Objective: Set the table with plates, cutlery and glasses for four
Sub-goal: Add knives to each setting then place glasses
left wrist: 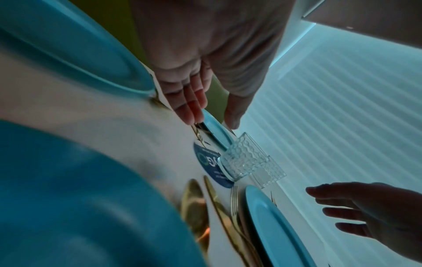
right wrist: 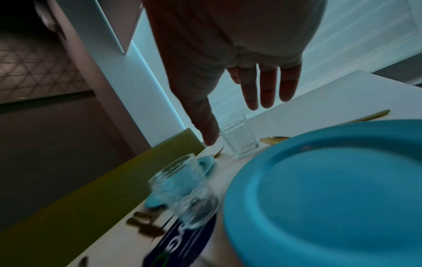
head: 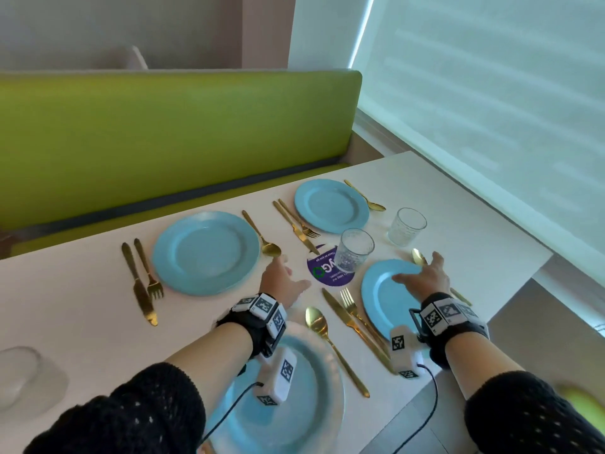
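Several blue plates lie on the white table (head: 82, 290), each with gold cutlery beside it: far left plate (head: 206, 252), far right plate (head: 330, 204), near right plate (head: 383, 296), near plate (head: 288, 404) under my left wrist. Two ribbed glasses stand near the middle: one glass (head: 355, 249) (left wrist: 242, 159) on a purple round sticker (head: 327, 270), the other glass (head: 407, 226) (right wrist: 239, 137) further right. My left hand (head: 281, 283) (left wrist: 205, 112) hovers open left of the sticker, holding nothing. My right hand (head: 422, 276) (right wrist: 255, 94) is open above the near right plate, short of the glasses.
A green bench (head: 163, 136) runs along the table's far side. A window blind (head: 491, 93) fills the right. The table's right edge (head: 523, 276) is close to my right hand. A blurred clear object (head: 23, 371) sits at the near left.
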